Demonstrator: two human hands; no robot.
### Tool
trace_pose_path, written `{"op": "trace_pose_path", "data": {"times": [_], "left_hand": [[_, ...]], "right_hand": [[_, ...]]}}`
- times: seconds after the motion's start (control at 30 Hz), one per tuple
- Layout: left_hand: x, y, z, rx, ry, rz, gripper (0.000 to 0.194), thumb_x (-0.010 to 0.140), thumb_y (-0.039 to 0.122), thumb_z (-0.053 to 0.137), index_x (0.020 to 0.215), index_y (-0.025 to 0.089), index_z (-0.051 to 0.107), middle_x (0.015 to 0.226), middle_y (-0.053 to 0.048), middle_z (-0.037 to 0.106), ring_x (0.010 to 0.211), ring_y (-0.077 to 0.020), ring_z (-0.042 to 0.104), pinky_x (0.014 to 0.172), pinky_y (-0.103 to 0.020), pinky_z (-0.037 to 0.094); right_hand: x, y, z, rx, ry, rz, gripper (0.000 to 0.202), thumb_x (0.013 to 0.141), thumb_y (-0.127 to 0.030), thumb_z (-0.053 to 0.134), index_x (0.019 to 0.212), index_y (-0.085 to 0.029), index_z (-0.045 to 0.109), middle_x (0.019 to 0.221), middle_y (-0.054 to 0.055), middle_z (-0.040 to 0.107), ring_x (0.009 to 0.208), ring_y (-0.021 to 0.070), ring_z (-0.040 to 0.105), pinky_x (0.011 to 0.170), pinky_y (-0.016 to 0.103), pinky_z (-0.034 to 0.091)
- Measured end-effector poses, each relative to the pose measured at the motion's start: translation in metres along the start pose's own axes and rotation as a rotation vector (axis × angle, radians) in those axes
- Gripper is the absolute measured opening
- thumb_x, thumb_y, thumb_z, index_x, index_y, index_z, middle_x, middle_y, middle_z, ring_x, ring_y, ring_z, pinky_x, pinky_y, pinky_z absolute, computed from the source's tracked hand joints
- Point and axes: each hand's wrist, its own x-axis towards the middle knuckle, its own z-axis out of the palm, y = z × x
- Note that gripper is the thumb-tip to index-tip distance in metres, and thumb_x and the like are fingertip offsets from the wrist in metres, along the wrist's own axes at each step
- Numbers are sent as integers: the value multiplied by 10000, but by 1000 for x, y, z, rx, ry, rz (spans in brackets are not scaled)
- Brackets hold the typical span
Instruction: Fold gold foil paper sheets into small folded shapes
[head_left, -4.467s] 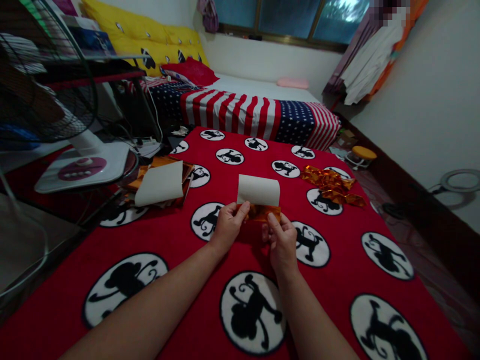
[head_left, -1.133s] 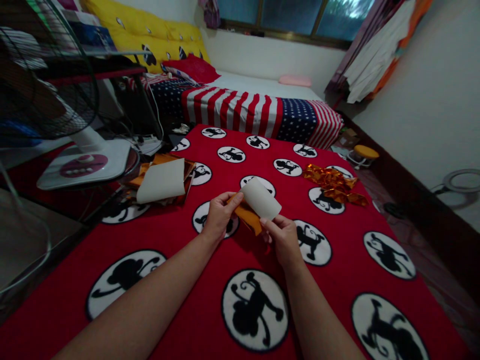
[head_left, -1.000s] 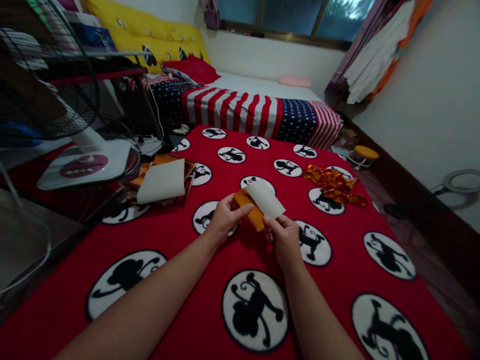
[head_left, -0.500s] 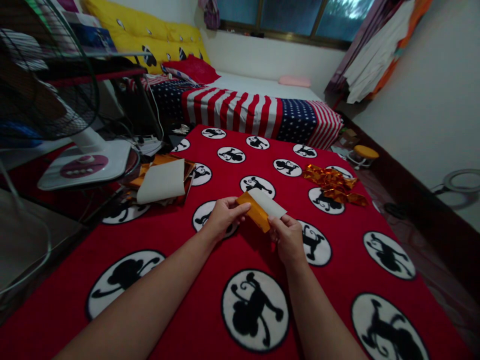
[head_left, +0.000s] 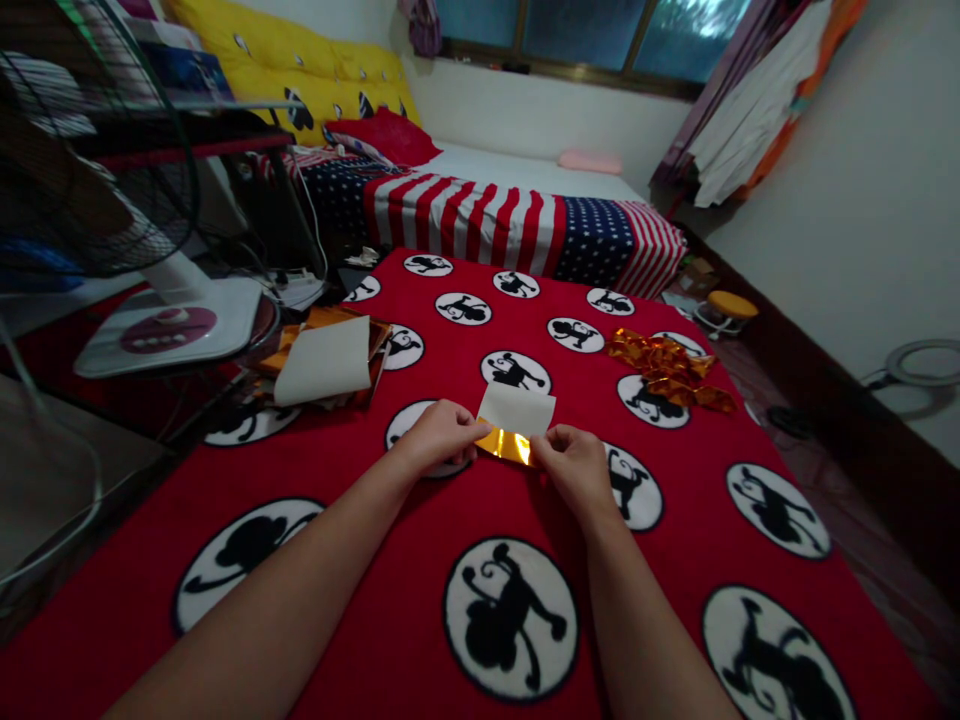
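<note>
A sheet of gold foil paper (head_left: 517,408) with a pale back is partly folded, its shiny gold strip along the near edge. My left hand (head_left: 444,436) pinches the left end of that strip between thumb and fingers. At the right end, my right hand (head_left: 574,462) is closed on the same strip. The pale part lies beyond the strip, away from me. Under both hands spreads a red cloth (head_left: 390,580) printed with black monkey figures in white ovals.
To the left lies a stack of gold and pale paper sheets (head_left: 326,360). Crumpled shiny gold folded pieces (head_left: 660,365) sit at the right. A fan base (head_left: 172,325) stands far left, and a bed with a striped, starred cover (head_left: 480,215) is behind.
The sheet has turned to lie more squarely before me and sits lower. Its gold strip now faces up and catches the light. Both hands keep their hold on its ends.
</note>
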Motion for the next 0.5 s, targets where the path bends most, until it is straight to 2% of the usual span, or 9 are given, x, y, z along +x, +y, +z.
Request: {"op": "trace_pose_path", "data": {"times": [0.07, 0.2, 0.37, 0.5], "left_hand": [[0, 0, -1, 134, 86, 42, 322, 719, 394, 632, 488, 172, 608, 398, -3, 540, 364, -98, 427, 414, -221, 264], [-1, 0, -1, 429, 271, 147, 150, 634, 325, 732, 615, 186, 683, 569, -12, 629, 542, -140, 533, 498, -235, 305], [0, -4, 4, 466, 236, 344, 94, 710, 269, 699, 773, 214, 741, 777, -26, 680, 705, -156, 592, 610, -247, 381], [0, -7, 6, 512, 214, 344, 125, 742, 326, 687, 808, 250, 762, 805, -20, 686, 733, -166, 598, 604, -261, 367]], "right_hand": [[1, 1, -2, -80, 8, -22, 234, 744, -352, 587, 572, -194, 601, 510, 7, 614, 474, 136, 535, 463, 222, 314], [3, 4, -4, -172, 20, -27, 222, 754, -365, 573, 609, -205, 626, 553, 14, 641, 500, 144, 554, 472, 226, 305], [2, 3, -3, -265, 39, -24, 228, 759, -378, 573, 612, -216, 639, 575, 13, 649, 517, 148, 557, 483, 240, 294], [0, 0, -4, -360, 60, 7, 212, 764, -388, 593, 632, -228, 637, 582, 6, 643, 535, 164, 560, 513, 261, 318]]}}
